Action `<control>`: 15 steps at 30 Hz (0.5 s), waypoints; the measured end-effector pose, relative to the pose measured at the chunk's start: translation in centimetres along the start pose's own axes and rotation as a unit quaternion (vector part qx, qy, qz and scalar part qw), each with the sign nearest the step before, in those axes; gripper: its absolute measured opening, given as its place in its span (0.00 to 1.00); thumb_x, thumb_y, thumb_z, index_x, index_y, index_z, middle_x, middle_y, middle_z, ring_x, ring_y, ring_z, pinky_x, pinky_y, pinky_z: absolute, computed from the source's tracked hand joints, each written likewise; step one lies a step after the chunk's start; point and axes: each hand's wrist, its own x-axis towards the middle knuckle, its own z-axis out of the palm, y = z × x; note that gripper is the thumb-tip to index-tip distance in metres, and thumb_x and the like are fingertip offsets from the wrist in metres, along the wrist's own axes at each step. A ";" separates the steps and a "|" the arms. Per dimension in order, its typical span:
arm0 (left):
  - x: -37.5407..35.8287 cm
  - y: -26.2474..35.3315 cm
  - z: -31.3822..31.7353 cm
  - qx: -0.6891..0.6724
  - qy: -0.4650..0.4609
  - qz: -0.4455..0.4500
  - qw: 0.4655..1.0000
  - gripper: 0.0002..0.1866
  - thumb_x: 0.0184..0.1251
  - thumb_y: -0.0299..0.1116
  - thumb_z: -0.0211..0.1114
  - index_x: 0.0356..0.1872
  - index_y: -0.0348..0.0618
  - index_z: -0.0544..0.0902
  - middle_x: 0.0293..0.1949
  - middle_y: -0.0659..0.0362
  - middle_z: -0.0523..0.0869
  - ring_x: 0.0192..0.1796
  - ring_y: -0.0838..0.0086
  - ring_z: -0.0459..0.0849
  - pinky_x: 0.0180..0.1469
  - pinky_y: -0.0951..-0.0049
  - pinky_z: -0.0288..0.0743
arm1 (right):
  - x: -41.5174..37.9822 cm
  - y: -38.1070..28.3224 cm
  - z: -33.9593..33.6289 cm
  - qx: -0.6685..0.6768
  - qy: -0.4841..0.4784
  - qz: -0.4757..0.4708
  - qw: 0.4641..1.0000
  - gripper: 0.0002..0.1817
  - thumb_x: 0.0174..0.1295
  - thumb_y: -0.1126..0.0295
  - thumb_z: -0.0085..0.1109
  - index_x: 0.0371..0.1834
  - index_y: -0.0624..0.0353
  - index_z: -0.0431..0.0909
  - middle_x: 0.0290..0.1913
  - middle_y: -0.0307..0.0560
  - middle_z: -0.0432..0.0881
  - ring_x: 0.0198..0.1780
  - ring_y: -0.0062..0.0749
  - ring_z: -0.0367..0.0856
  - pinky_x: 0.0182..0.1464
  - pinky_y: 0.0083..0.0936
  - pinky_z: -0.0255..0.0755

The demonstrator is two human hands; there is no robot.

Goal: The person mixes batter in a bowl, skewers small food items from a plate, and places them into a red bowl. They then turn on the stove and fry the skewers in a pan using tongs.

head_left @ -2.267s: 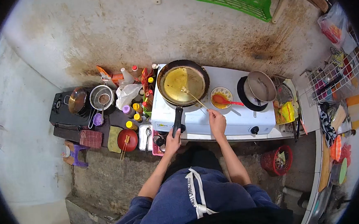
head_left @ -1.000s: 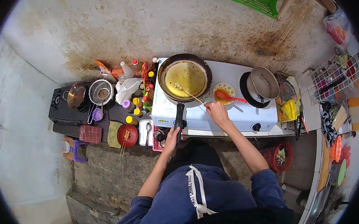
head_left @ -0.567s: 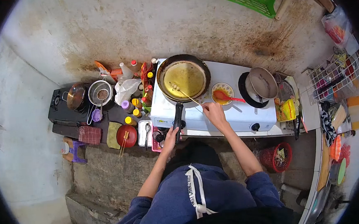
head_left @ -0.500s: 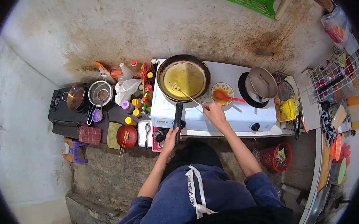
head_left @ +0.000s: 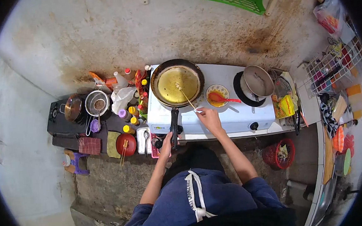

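A wide dark frying pan with a layer of yellow oil sits on the left side of the white stove. My left hand is closed at the lower end of the black pan handle, its fingers partly hidden. Between the fingers of my right hand is a thin skewer, slanting over the pan's rim. Small pale pieces of food on its tip rest in the oil. Right of the pan stands a patterned bowl of orange-yellow liquid with a red spoon in it.
A grey pan covers the right burner. To the left are several sauce bottles, a red plate bearing skewers, a white tray and a strainer. A red waste basket stands on the floor, right.
The skewer's tip has shifted right within the pan, toward the middle of the oil. My left hand sits slightly lower along the handle. The whole view has shifted a little.
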 end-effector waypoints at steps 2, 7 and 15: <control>0.2 -1.1 -0.5 -0.069 0.023 -0.050 0.996 0.22 0.67 0.49 0.38 0.42 0.39 0.72 0.29 0.58 0.79 0.25 0.78 0.74 0.31 0.80 0.68 | -0.5 -0.2 0.0 0.026 -0.005 0.022 0.999 0.13 0.51 0.65 0.56 0.35 0.61 0.78 0.25 0.55 0.79 0.29 0.44 0.79 0.34 0.32 0.73; 1.0 -6.6 -2.7 -0.204 0.031 -0.120 0.971 0.21 0.65 0.49 0.41 0.38 0.41 0.74 0.28 0.58 0.79 0.22 0.78 0.73 0.24 0.79 0.66 | -2.8 -0.6 -0.9 0.044 0.049 0.080 0.995 0.14 0.52 0.63 0.55 0.38 0.60 0.77 0.25 0.55 0.79 0.30 0.44 0.79 0.34 0.32 0.73; -2.6 -9.1 -0.9 0.186 -0.218 -0.115 0.951 0.15 0.60 0.39 0.55 0.38 0.39 0.81 0.36 0.61 0.82 0.32 0.83 0.76 0.32 0.83 0.67 | -12.9 4.5 -0.6 0.050 -0.083 0.124 0.988 0.13 0.52 0.65 0.51 0.40 0.56 0.76 0.30 0.48 0.80 0.32 0.37 0.80 0.36 0.29 0.72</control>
